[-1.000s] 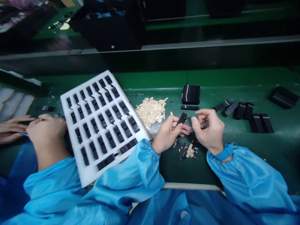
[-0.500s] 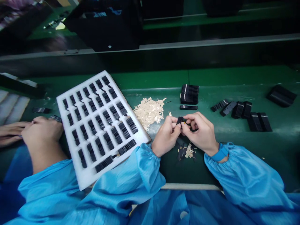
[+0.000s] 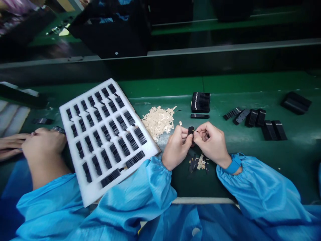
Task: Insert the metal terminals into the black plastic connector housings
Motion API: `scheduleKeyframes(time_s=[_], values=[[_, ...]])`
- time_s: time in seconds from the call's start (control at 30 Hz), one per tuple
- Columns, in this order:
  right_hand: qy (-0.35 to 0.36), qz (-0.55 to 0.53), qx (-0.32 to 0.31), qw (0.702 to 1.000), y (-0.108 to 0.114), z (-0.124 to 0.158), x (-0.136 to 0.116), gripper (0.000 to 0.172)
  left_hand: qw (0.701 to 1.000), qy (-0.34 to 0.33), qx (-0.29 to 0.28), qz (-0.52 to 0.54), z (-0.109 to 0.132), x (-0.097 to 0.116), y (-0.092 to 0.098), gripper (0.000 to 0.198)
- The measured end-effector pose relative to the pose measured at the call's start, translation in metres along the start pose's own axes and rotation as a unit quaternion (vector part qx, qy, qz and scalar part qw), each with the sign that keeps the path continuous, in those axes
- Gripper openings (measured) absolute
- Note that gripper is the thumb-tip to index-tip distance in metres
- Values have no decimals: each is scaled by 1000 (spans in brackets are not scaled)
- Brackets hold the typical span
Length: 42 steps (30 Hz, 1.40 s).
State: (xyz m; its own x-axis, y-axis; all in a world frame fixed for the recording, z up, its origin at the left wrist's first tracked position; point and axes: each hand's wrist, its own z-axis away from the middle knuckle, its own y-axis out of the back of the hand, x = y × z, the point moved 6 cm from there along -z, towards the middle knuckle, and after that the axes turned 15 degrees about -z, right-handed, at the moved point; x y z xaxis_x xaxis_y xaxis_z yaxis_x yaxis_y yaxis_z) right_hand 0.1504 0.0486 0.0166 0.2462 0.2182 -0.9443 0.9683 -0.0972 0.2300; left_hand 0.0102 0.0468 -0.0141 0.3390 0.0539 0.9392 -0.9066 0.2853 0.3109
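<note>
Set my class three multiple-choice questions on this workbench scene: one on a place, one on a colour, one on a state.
1. Where is the pile of cream strips?
A. Between the white foam tray and the black stack
B. Inside the tray
C. Right of the black stack

2. What colour is the wristband on the right hand?
A. Red
B. White
C. Blue

3. What is the left hand doing?
A. Pressing on the tray
B. Pinching a small black part
C. Lying flat and open

Answers:
1 A: the pile lies beside the tray's corner.
2 C: the band is plainly blue.
3 B: its fingers close on the part.
</note>
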Motion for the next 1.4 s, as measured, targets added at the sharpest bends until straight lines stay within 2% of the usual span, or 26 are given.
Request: scheduleKeyframes(time_s=[0.13,0.3,0.5,0.7,0.93,1.2,1.4], values=[[-10,-7,0,1000,0,0,1,10,1000,-8,10,-9,0,1,1,13],[-10,2,15,1000,0,2,1,10,999,26,-3,38,-1,0,-2,17],[-6,-8,4,1000,-1,1,0,10,1000,10,-1,26,-2,3,0,14],[3,-4,10,1000,0,1,-1,10,993,58,-22,99,-3,-1,-3,24],[1,-5,0,1000,1,0,-1,10,997,37,-20,72,-1,1,-2,19],[8,-8,-8,1000,1,0,-4,10,995,44,-28,85,-1,0,-3,18],[-52,-50,-24,997,1,-2,6,8,1000,-15,-2,5,-1,4,4,11]])
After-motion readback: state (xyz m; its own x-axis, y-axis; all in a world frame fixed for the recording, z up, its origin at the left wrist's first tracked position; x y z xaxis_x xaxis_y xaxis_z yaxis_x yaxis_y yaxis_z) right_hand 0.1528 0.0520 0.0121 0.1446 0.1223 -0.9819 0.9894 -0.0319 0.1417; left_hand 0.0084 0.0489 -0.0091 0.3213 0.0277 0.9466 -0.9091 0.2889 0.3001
